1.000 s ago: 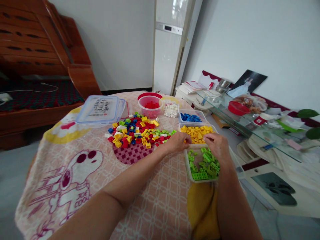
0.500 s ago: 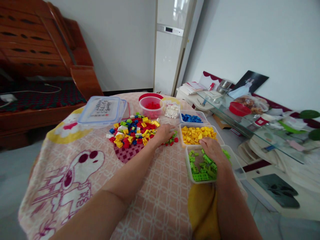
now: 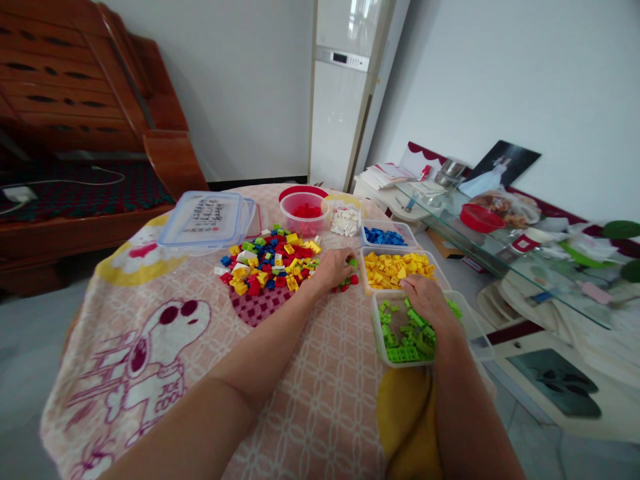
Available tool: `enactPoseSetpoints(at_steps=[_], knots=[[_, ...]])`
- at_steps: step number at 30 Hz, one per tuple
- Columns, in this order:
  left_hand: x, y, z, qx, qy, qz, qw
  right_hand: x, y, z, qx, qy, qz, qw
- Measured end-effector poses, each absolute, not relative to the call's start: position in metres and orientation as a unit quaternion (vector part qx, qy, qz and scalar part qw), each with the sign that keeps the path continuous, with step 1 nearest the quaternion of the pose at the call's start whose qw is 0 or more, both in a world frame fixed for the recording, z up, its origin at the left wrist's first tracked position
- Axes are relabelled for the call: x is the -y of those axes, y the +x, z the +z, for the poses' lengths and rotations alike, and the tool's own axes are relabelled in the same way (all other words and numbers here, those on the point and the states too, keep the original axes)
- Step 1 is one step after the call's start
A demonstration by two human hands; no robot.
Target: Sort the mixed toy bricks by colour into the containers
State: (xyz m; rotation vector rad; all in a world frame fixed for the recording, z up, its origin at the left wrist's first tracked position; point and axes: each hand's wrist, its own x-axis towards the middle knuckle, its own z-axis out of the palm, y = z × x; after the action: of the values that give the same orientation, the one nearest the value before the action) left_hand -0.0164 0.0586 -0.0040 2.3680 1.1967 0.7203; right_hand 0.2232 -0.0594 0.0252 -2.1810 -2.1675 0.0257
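Note:
My left hand (image 3: 336, 268) has its fingers curled down at a small group of green and red bricks (image 3: 353, 280), beside the mixed pile of coloured bricks (image 3: 270, 263). What its fingertips grip, if anything, is too small to tell. My right hand (image 3: 423, 293) is over the green brick box (image 3: 400, 363), its fingertips at the near edge of the yellow bricks (image 3: 390, 268). Its finger ends are partly hidden, and I cannot make out anything held. Blue bricks (image 3: 384, 237) lie in a box behind the yellow ones.
A round tub (image 3: 304, 217) with red bricks and a heap of white bricks (image 3: 345, 221) stand at the back. Clear lids (image 3: 203, 220) lie at the back left. To the right is a cluttered glass table (image 3: 525, 267); a wooden sofa (image 3: 90, 120) is at the left.
My left hand has curled its fingers down over the small green and red bricks. My right hand stays in nearly the same place.

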Motion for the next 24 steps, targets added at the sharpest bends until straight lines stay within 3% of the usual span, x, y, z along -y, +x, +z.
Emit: enactPoseSetpoints(at_steps=[5,12,24], knots=[[-0.048,-0.010,0.011,-0.369,0.824,0.323,0.283,0.058,0.224,0.025,0.706,-0.707,0.000,0.036],[-0.016,0.016,0.016,-0.234,0.854,0.285,0.367,0.056,0.225,0.020,0.704,-0.709,-0.010,0.040],[-0.019,0.014,0.014,-0.251,0.868,0.286,0.318,0.057,0.227,0.018,0.712,-0.699,-0.009,0.065]])
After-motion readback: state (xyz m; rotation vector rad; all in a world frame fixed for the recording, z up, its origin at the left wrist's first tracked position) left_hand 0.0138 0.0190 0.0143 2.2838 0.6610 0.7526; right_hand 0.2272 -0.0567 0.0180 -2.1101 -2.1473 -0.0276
